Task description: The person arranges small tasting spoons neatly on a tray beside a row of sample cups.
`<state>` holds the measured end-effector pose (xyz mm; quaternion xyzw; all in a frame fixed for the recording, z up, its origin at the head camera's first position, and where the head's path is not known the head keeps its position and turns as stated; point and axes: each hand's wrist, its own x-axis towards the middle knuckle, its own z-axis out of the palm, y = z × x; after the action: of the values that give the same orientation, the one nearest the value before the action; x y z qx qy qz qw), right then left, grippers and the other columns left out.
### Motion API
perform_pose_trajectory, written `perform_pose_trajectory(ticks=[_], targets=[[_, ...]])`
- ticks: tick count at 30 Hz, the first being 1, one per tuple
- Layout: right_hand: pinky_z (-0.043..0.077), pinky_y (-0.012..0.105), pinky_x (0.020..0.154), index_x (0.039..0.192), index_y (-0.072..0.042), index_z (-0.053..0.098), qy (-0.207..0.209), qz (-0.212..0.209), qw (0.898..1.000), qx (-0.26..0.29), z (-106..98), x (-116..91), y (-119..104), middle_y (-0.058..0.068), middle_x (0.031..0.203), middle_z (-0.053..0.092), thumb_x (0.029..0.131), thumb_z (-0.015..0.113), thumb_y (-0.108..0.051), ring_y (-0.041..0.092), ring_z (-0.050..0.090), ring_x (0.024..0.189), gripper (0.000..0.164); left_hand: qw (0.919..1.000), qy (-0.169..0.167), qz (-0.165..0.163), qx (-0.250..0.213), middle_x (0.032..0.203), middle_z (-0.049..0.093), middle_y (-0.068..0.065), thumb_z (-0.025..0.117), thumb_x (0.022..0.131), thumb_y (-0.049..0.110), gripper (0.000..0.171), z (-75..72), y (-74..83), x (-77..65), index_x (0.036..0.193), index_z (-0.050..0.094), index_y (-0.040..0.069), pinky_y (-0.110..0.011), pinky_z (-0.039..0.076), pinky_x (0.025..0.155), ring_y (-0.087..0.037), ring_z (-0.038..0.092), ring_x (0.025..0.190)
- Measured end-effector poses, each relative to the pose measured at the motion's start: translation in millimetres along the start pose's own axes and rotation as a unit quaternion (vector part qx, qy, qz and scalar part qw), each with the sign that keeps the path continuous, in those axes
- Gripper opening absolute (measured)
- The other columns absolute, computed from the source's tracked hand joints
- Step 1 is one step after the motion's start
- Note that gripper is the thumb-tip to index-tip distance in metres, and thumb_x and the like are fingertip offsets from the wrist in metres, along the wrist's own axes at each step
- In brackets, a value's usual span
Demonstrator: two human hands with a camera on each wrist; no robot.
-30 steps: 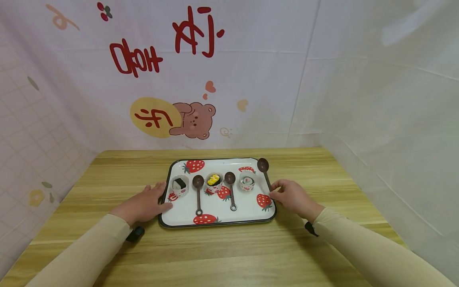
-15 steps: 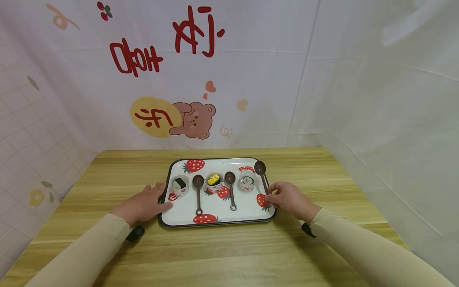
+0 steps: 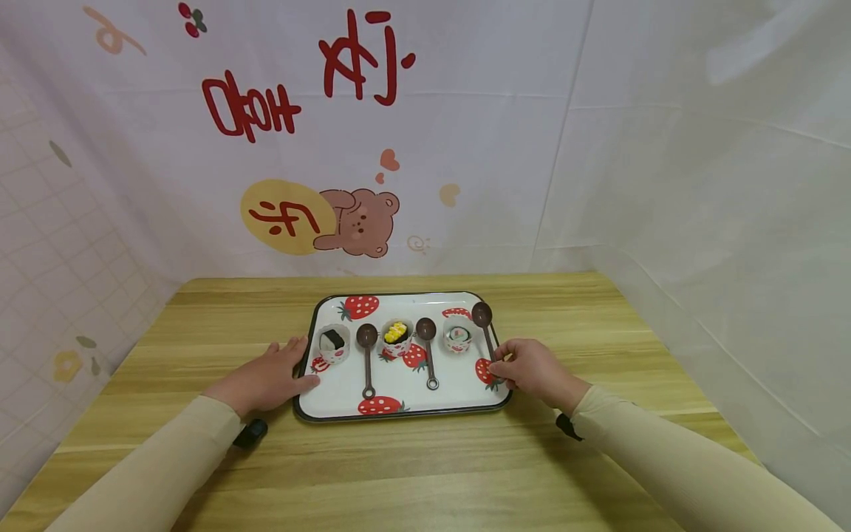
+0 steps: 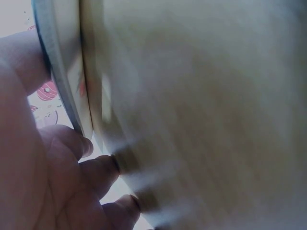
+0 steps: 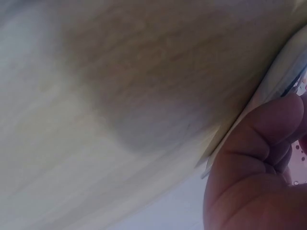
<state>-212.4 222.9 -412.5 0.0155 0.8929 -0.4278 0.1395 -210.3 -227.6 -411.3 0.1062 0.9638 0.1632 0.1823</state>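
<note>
In the head view a white strawberry-print tray (image 3: 332, 403) with a dark rim lies on the table. My left hand (image 3: 262, 377) rests at its left rim, fingers extended and thumb over the edge. My right hand (image 3: 535, 369), at the right rim, pinches the handle end of a brown spoon (image 3: 482, 315), whose bowl points away over the tray. Two more brown spoons, one left (image 3: 367, 336) and one central (image 3: 426, 329), lie on the tray. Between and beside them stand paper cups holding a rice ball (image 3: 331, 340), yellow-topped sushi (image 3: 396, 332) and a sushi roll (image 3: 459, 336).
The wooden table (image 3: 399, 473) extends around the tray. A white printed curtain (image 3: 479, 148) hangs behind it, with more hangings at both sides. In the left wrist view, the tray's side wall (image 4: 67, 62) stands close to the fingers.
My right hand has shifted slightly left, bringing the spoon from across the tray's right rim to inside it, beside the sushi-roll cup. The left hand has stayed in place.
</note>
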Motion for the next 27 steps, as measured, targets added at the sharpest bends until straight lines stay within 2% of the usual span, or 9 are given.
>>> perform_pose_trajectory(ticks=[10,19,27], targets=[[0.048,0.024,0.056,0.104,-0.003,0.072,0.001,0.004,1.0,-0.009,2.2,-0.6,-0.7,0.004,0.08,0.066,0.095,0.077,-0.012,0.013,0.059,0.062,0.014,1.0,0.002,-0.001,0.006,0.171,0.019,-0.033,0.061,0.1,0.059,0.1,2.2,-2.7,2.7,0.165,0.021,-0.006,-0.074,0.022,0.122,-0.065,0.013,0.153],[0.049,0.024,0.057,0.104,-0.002,0.073,0.004,0.006,1.0,-0.022,3.1,-0.4,1.0,0.004,0.082,0.068,0.095,0.077,-0.012,0.012,0.058,0.063,0.013,1.0,0.003,0.002,0.006,0.171,0.019,-0.033,0.061,0.101,0.059,0.1,3.5,-4.4,4.2,0.165,0.021,-0.006,-0.074,0.022,0.122,-0.065,0.013,0.153],[0.048,0.024,0.057,0.1,-0.006,0.075,0.003,0.005,0.999,-0.047,4.5,-0.2,-0.2,0.003,0.076,0.068,0.095,0.078,-0.015,0.012,0.057,0.062,0.012,0.9999,0.005,0.002,0.009,0.17,0.02,-0.033,0.061,0.1,0.059,0.1,4.0,-5.3,4.8,0.164,0.021,-0.006,-0.074,0.023,0.122,-0.066,0.014,0.153]])
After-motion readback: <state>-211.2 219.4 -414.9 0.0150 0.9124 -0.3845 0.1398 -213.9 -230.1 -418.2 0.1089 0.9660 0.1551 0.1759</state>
